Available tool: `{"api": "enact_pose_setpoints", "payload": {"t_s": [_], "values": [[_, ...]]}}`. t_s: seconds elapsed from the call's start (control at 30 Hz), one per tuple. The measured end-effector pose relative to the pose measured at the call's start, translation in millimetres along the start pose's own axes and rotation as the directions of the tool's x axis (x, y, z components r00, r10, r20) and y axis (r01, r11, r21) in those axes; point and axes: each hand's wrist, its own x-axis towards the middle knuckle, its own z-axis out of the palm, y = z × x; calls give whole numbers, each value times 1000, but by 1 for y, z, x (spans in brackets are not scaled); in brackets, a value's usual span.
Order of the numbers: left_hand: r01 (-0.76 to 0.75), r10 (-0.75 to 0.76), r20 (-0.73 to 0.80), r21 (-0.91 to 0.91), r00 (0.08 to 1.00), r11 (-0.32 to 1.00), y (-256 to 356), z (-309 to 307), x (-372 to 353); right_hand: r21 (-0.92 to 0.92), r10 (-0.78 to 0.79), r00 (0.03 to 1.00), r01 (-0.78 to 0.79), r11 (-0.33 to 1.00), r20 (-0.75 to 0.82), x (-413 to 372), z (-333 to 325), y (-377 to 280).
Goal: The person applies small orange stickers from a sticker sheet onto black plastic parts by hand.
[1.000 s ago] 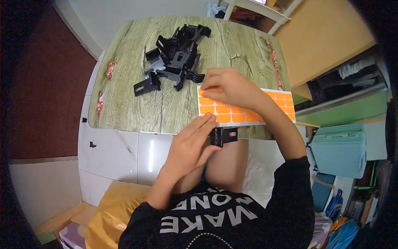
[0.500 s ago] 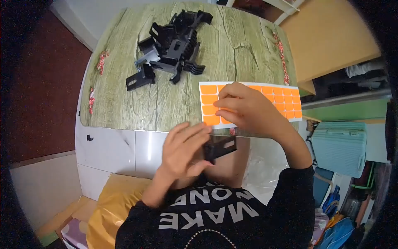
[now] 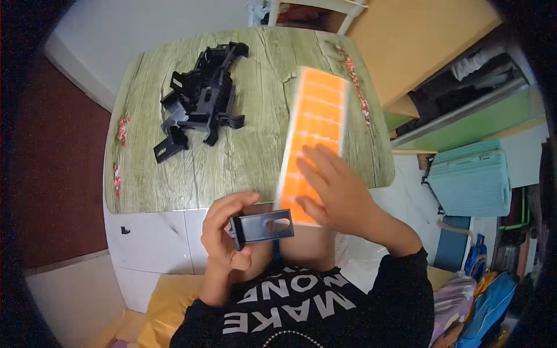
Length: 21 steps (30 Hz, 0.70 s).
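A black plastic bracket (image 3: 264,227) with an oval slot is gripped in my left hand (image 3: 222,232), over my lap at the table's near edge. Its flat face points up. My right hand (image 3: 338,188) lies over a sheet of orange stickers (image 3: 319,110), fingers spread and fingertips on its face. The sheet, slightly blurred, runs lengthwise away from me, its near end past the table edge and close behind the bracket. Farther back on the left stands a heap of similar black brackets (image 3: 203,98), some overlapping.
The wood-patterned table (image 3: 255,168) has red flower prints along its sides. A small black piece (image 3: 125,230) lies on the white floor at the left. At the right stand a mint-green suitcase (image 3: 470,177) and an open shelf. A yellow bag (image 3: 174,296) is beside me.
The sticker sheet has swung from lying crosswise to pointing away from me. My right hand has gone from pinched fingers to spread ones. The bracket is turned, its slotted face now up.
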Motion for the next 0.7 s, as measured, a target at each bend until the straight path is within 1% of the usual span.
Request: {"api": "enact_pose_setpoints", "payload": {"t_s": [0.07,0.1,0.17,0.23,0.27,0.33,0.37,0.43,0.5,0.53,0.57,0.6,0.67,0.7], "values": [[4,-4,24,-27,1000,1000,-1,3,5,208,-70,979,30,978,190,-8,-19,10],[9,-7,39,-54,999,999,-3,5,9,215,-67,980,25,976,188,-11,-22,19],[20,-13,66,-108,998,994,-6,8,14,137,-46,991,29,990,125,-14,-26,41],[39,-31,80,-103,996,994,-8,10,15,151,82,984,-106,983,161,-15,-33,57],[55,-46,90,-99,995,994,-9,10,16,153,83,984,-108,982,160,-15,-35,62],[86,-75,113,-91,991,992,-11,11,17,150,23,990,-44,988,138,-15,-36,67],[91,-80,117,-91,990,992,-11,13,17,153,28,990,-50,987,139,-15,-35,66],[111,-97,98,-146,990,983,-8,19,14,37,219,973,-222,974,75,-13,-30,54],[137,-124,72,-204,990,969,-4,26,8,-75,394,919,-393,917,5,-10,-22,41],[155,-143,70,-210,987,965,-3,28,4,-61,429,903,-429,901,-24,-6,-15,39],[133,-116,105,-168,988,977,-3,29,1,-48,461,886,-463,885,-50,1,-7,41],[105,-87,138,-129,987,986,-3,29,-3,-54,463,886,-464,884,-30,10,-2,43],[35,-24,202,-50,979,998,-5,30,-7,-23,490,863,-496,868,-124,28,5,46],[41,-31,189,-50,982,998,-4,31,-7,-28,484,868,-490,872,-112,34,7,44]]}}
